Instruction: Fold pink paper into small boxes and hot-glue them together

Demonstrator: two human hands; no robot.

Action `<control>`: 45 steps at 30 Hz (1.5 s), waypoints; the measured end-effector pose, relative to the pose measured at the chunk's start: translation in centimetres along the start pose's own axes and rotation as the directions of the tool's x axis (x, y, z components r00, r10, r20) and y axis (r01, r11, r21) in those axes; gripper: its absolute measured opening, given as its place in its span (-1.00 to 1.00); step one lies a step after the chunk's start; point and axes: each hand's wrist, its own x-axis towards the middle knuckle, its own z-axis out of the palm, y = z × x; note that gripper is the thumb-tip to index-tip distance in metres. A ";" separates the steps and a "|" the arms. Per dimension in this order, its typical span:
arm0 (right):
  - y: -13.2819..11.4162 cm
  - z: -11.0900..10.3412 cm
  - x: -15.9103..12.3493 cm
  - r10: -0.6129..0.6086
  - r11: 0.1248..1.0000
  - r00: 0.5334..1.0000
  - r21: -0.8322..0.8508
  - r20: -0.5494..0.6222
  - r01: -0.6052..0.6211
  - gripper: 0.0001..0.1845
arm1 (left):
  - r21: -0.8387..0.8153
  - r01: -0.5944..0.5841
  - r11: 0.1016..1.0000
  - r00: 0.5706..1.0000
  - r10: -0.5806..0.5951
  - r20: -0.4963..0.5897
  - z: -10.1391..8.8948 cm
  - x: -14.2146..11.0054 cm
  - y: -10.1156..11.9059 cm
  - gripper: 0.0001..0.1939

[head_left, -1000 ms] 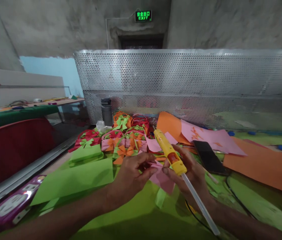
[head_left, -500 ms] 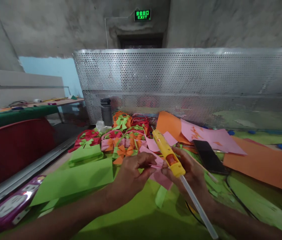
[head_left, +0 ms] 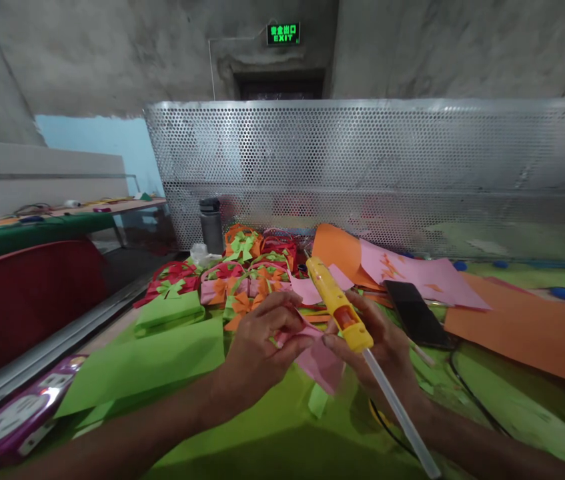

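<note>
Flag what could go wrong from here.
1. The right hand holds the glue gun and also seems to pinch the pink piece with the left hand, so either grip might slip.
2. The gun points forward, toward the bags and loose paper; if hot, it could drip on them.
3. The glue stick juts out behind, and might get knocked.

A: What's on the bench, ctr-L?
B: Paper bags. Bottle behind 'em, partition along the back.
A: Mid-front?
B: Paper piece btwn L grip & R grip. Glue gun in R grip, tip twd partition.
A: R side?
B: Phone, then sheet R of it.
A: Far L?
B: Case nr front corner. Chair off bench, 2nd bench behind chair.
A: Up top?
B: Exit sign, beyond partition.
</note>
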 end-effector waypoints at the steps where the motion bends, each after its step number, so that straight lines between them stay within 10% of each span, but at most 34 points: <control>1: 0.0 0.0 0.0 -0.001 1.000 1.000 0.002 -0.004 0.001 -0.43 | 0.016 -0.013 1.000 1.000 0.013 -0.002 0.0 0.1 0.0 -0.91; 45: 1.0 0.2 -0.1 -0.051 0.998 0.999 -0.042 0.007 0.051 -0.44 | 0.053 -0.109 0.993 0.993 0.105 0.061 0.0 0.1 0.3 -0.86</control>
